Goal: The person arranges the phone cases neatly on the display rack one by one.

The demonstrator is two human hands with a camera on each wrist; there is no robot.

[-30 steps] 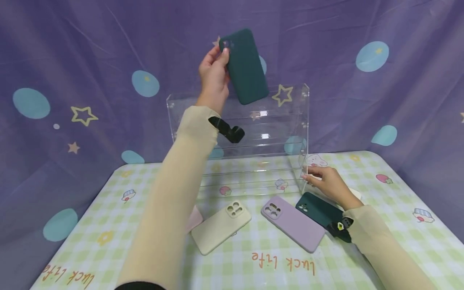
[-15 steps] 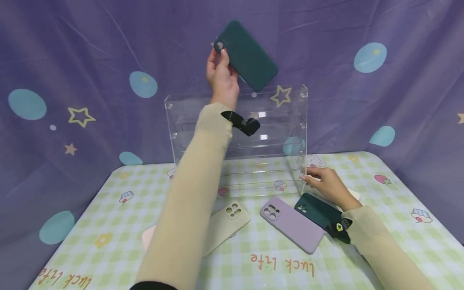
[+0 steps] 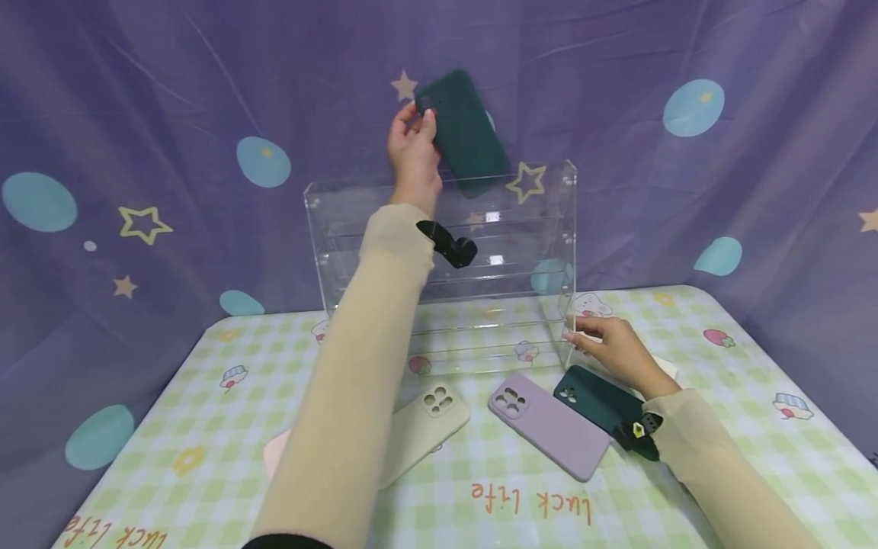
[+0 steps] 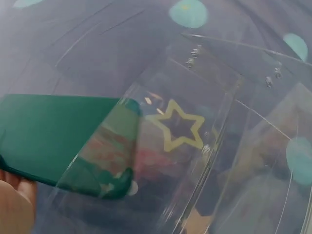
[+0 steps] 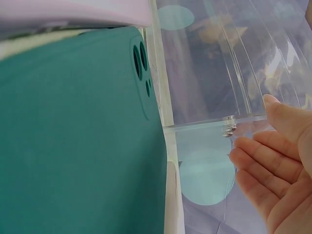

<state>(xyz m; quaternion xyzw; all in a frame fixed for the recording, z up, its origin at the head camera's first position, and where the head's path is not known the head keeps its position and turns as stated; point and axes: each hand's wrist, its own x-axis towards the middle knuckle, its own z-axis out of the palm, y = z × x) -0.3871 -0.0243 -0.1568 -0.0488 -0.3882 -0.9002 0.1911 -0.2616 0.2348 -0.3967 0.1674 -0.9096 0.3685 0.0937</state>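
Thumb and fingers of the left hand (image 3: pixel 414 156) pinch a green phone case (image 3: pixel 466 126) at the top of a clear rack (image 3: pixel 507 244)

The left hand is raised above the upper edge of the rack, thumb on the near face of the case, by the corner with the camera opening. The case is tilted, its lower end toward the rack's right side and seen through the rack's clear upper panel; whether it touches the plastic I cannot tell.

The right hand (image 3: pixel 617 351) is low at the rack's right side wall, pinching its front edge, with the thumb on one side and the fingers on the other.

Beyond the hands, a lavender case (image 3: pixel 549 427) lies in front of the rack's right half. A second green case (image 3: pixel 593 396) lies beside it, near the rack's front right corner, and a white thing (image 3: pixel 664 367) shows right of the rack, mostly hidden by the right hand. A cream case (image 3: pixel 425 431) lies in front of the rack's left half; farther left of the rack's front, a pink thing (image 3: pixel 276 451) is partly covered by the sleeve (image 3: pixel 343 389). A checked tablecloth (image 3: pixel 219 435) spreads beneath the rack; a purple curtain (image 3: pixel 604 160) hangs behind it.
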